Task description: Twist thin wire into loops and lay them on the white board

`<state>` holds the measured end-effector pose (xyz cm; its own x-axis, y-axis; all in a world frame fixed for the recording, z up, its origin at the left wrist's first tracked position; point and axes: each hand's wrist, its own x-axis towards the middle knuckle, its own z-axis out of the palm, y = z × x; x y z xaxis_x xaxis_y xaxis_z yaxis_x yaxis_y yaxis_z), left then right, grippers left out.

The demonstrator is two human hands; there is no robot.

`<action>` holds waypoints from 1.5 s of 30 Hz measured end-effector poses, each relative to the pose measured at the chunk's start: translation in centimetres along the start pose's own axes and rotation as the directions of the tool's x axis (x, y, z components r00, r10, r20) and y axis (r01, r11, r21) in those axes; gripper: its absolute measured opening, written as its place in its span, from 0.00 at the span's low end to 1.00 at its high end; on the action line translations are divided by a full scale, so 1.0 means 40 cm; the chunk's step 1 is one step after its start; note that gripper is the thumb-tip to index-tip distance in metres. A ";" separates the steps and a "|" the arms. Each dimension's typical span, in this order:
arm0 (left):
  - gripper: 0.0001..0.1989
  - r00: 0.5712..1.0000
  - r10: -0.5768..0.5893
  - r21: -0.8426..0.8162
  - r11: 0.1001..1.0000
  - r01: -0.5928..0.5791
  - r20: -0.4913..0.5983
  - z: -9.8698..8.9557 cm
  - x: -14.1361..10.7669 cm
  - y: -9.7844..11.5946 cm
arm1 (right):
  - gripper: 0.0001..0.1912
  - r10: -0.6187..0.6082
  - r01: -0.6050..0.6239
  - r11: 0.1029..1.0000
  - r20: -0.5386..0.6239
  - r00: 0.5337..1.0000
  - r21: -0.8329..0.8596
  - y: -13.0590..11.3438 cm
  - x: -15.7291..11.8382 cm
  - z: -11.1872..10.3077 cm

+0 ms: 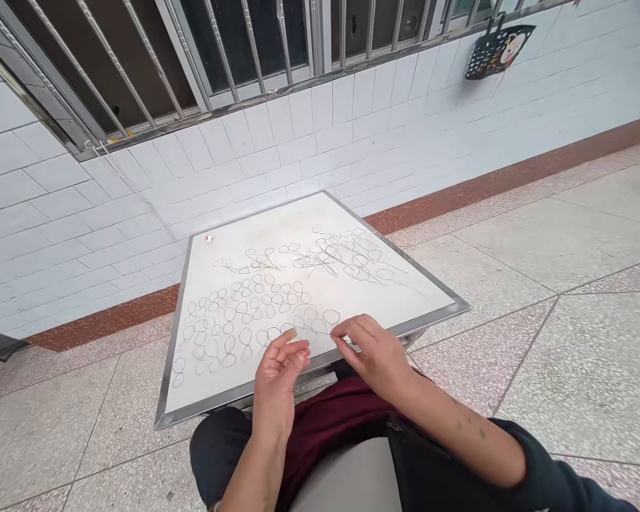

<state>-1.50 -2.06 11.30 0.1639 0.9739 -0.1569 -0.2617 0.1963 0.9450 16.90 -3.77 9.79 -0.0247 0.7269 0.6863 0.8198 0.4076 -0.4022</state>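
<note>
My right hand (370,352) is closed in a pinch over the near edge of the white table (293,213). A thin dark looped wire (331,316) runs up to its fingertips. Just to the left, my left hand (280,366) has thumb and fingers drawn together; whatever they hold is too fine to make out. Beyond both hands lie rows of wire figure-eights (244,308), each of two small loops. Farther back, single-loop wires with long straight tails (320,259) form a loose, overlapping pile.
The table has a grey metal rim and stands against a white tiled wall (277,142). A tiny red-and-white object (209,240) sits at its far left corner. Barred windows (245,43) are above, and a black basket (493,57) hangs at upper right.
</note>
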 end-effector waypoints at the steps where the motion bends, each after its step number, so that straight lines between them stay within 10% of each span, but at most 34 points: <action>1: 0.22 1.000 0.002 -0.062 0.998 -0.003 -0.014 0.020 -0.001 -0.008 | 0.05 -0.013 0.013 1.000 0.000 1.000 0.026 -0.018 -0.004 0.002; 8: 0.15 0.977 0.054 -0.249 0.963 -0.106 -0.207 0.012 -0.056 -0.058 | 0.06 -0.110 0.079 0.973 0.135 0.985 0.217 -0.078 -0.055 0.036; 12: 0.15 0.966 0.112 -0.124 0.982 -0.144 -0.233 -0.022 -0.087 -0.059 | 0.04 0.008 -0.110 0.906 0.243 0.970 0.408 -0.081 -0.070 0.049; 21: 0.14 0.985 0.170 0.167 0.971 -0.170 0.014 -0.009 -0.125 -0.059 | 0.16 0.272 -0.689 0.302 0.633 0.725 0.659 -0.093 -0.027 0.027; 38: 0.19 0.988 0.156 0.044 0.987 -0.155 -0.020 -0.038 -0.151 -0.069 | 0.17 0.239 -0.730 0.165 0.691 0.682 0.663 -0.114 -0.037 0.021; 45: 0.23 0.991 0.136 -0.066 0.989 -0.135 0.007 -0.032 -0.154 -0.061 | 0.17 0.259 -0.767 -0.132 0.769 0.585 0.628 -0.132 -0.049 0.034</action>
<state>-3.09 -8.38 9.59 0.1338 0.9907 -0.0249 -0.3432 0.0699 0.9366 11.86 -6.60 9.75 -0.2422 0.9555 -0.1687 -0.4485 -0.2644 -0.8538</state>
